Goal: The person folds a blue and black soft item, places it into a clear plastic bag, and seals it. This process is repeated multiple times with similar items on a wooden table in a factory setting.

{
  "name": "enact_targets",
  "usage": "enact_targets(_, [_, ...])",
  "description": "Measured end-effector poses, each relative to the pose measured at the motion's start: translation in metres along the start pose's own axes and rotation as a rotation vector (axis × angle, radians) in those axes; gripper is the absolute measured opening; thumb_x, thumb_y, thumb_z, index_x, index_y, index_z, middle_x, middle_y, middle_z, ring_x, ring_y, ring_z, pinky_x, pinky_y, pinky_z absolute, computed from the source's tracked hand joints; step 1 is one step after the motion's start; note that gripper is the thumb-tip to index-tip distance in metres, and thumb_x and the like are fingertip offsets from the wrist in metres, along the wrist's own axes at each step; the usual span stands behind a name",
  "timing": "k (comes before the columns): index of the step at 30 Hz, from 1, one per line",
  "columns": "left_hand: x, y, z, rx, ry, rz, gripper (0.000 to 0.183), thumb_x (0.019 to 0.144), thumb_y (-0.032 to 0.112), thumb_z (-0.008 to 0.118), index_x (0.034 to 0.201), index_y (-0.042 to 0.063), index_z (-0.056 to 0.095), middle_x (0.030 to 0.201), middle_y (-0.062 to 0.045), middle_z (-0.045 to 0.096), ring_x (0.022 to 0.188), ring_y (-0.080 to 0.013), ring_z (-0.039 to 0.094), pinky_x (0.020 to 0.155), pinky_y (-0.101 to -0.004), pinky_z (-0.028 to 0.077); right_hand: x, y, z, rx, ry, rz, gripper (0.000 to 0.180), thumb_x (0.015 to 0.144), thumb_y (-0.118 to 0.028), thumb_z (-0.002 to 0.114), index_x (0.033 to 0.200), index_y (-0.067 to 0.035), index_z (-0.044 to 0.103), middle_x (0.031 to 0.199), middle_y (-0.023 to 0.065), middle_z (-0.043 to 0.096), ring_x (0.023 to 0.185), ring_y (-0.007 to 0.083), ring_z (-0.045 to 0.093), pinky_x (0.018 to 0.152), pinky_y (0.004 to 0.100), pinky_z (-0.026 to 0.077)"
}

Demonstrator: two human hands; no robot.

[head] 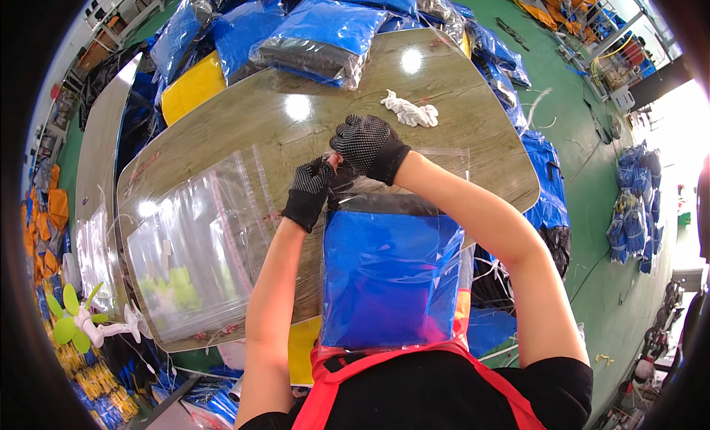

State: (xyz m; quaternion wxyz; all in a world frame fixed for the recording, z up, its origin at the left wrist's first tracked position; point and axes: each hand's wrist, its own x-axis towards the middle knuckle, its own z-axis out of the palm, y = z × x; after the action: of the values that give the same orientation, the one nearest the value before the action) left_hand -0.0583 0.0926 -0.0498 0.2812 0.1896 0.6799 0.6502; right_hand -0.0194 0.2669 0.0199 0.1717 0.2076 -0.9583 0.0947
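A folded blue and black fabric item in a clear plastic bag (391, 274) lies in front of me, reaching from the table's edge to my red apron. Both hands wear black dotted gloves, with bare fingertips showing on the left one. My left hand (312, 189) pinches the bag's top left corner. Close beside it, my right hand (370, 147) is closed at the bag's open end; its fingertips are hidden, so its hold is unclear. A stack of flat clear plastic bags (188, 252) lies left of my left hand. Beyond my right hand is a crumpled white glove (410, 109).
Bagged blue items (327, 36) are heaped along the table's far side, beside a yellow piece (194, 89). A small fan with green blades (77, 319) stands at the lower left. More blue bundles (546, 180) are right of the wood-patterned table (488, 169).
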Motion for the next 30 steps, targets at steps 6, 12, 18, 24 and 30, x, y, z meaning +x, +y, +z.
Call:
enact_targets(6, [-0.056, 0.123, 0.021, -0.205, -0.049, 0.089, 0.041, 0.097, 0.034, 0.049, 0.111, -0.004, 0.060, 0.098, -0.017, 0.068, 0.084, -0.0230, 0.067, 0.076, -0.0322, 0.054, -0.009, 0.043, -0.092, -0.008, 0.189, 0.254, 0.013, 0.084, -0.021, 0.059, 0.089, -0.009, 0.059, 0.080, 0.0123, 0.065, 0.077, 0.0303, 0.065, 0.061, 0.0414, 0.051])
enact_targets(12, [-0.082, 0.169, 0.031, -0.279, 0.085, 0.275, 0.045, 0.100, 0.034, 0.042, 0.115, -0.006, 0.054, 0.104, -0.021, 0.065, 0.092, -0.0284, 0.066, 0.082, -0.0383, 0.053, -0.240, 0.239, -0.321, -0.108, 1.276, 0.999, 0.035, 0.088, -0.035, 0.059, 0.098, -0.002, 0.064, 0.090, 0.0130, 0.068, 0.078, 0.0228, 0.064, 0.070, 0.0333, 0.052])
enact_targets(18, [-0.108, 0.169, 0.021, -0.327, 0.190, 0.238, 0.042, 0.100, 0.032, 0.044, 0.114, -0.005, 0.054, 0.102, -0.021, 0.065, 0.093, -0.0284, 0.066, 0.083, -0.0397, 0.053, -0.202, 0.044, -0.191, 0.818, 0.688, 0.771, 0.050, 0.094, -0.041, 0.054, 0.131, -0.007, 0.050, 0.121, 0.0048, 0.056, 0.103, 0.0133, 0.053, 0.088, 0.0292, 0.043])
enact_targets(24, [-0.119, 0.199, -0.005, 0.428, 0.119, 0.285, 0.037, 0.098, 0.032, 0.048, 0.112, 0.003, 0.064, 0.092, -0.005, 0.067, 0.065, -0.0085, 0.050, 0.060, -0.0235, 0.039, -0.172, -0.015, -0.167, 1.091, 0.276, 0.747, 0.039, 0.098, -0.028, 0.049, 0.129, -0.005, 0.052, 0.112, 0.0047, 0.066, 0.076, 0.0092, 0.060, 0.067, 0.0230, 0.047])
enact_targets(30, [-0.141, 0.201, -0.006, -0.274, -0.088, 0.094, 0.035, 0.099, 0.030, 0.047, 0.115, 0.002, 0.060, 0.125, -0.017, 0.058, 0.096, -0.0220, 0.064, 0.078, -0.0313, 0.051, -0.194, -0.046, -0.160, 1.676, 0.496, 0.569, 0.039, 0.095, -0.031, 0.054, 0.117, 0.001, 0.058, 0.133, 0.0146, 0.053, 0.113, 0.0254, 0.058, 0.094, 0.0373, 0.047])
